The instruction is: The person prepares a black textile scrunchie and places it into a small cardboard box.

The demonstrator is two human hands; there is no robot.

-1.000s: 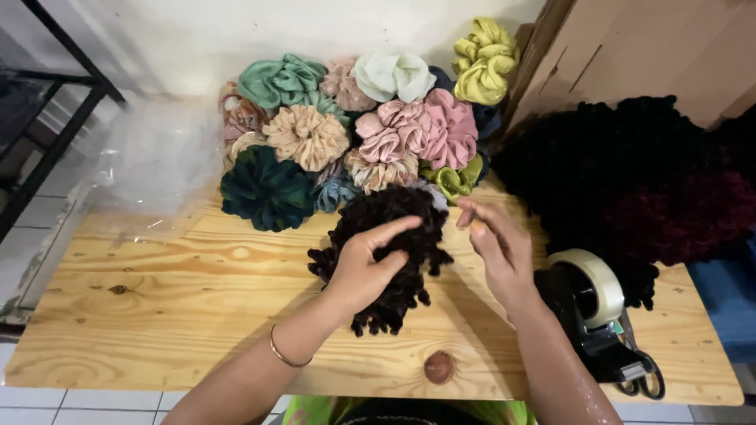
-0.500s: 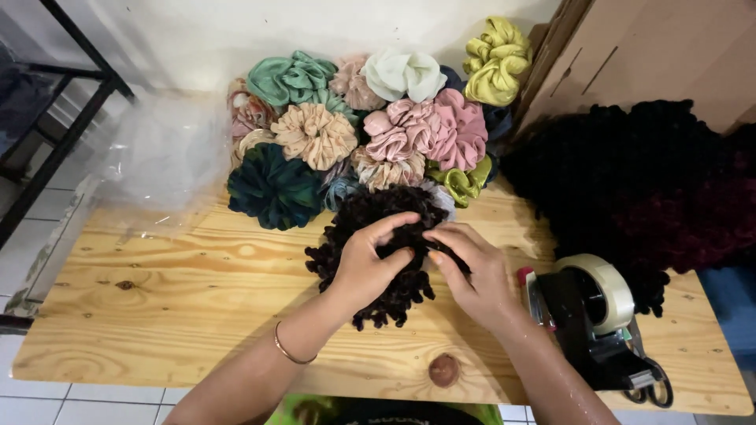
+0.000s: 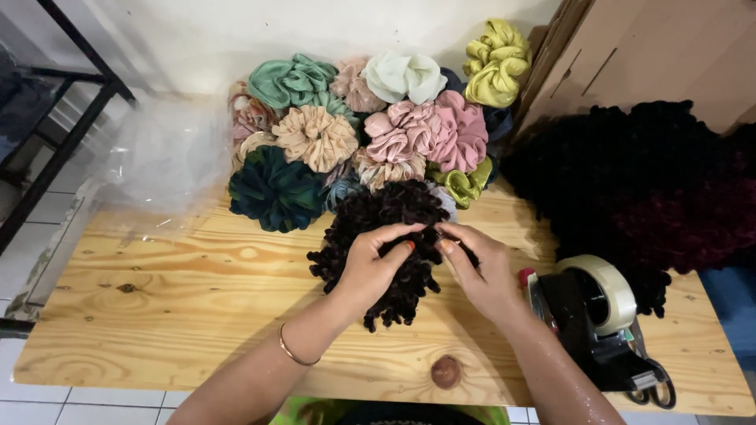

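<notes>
A dark brown, nearly black ruffled scrunchie (image 3: 394,216) lies in the middle of the wooden table (image 3: 173,315). My left hand (image 3: 370,267) rests on top of it with fingers curled over its ruffles. My right hand (image 3: 482,271) meets it from the right, fingertips pinching the fabric where the two hands touch. A thin gold bangle sits on my left wrist.
A heap of scrunchies in many colours (image 3: 362,134) stands at the back against the wall. A pile of black and maroon scrunchies (image 3: 654,189) fills the right side. A black tape dispenser (image 3: 598,315) is near the right front edge. Clear plastic bags (image 3: 165,165) lie at back left.
My right hand has come left and down onto the dark scrunchie, joining the left hand. The view has shifted slightly.
</notes>
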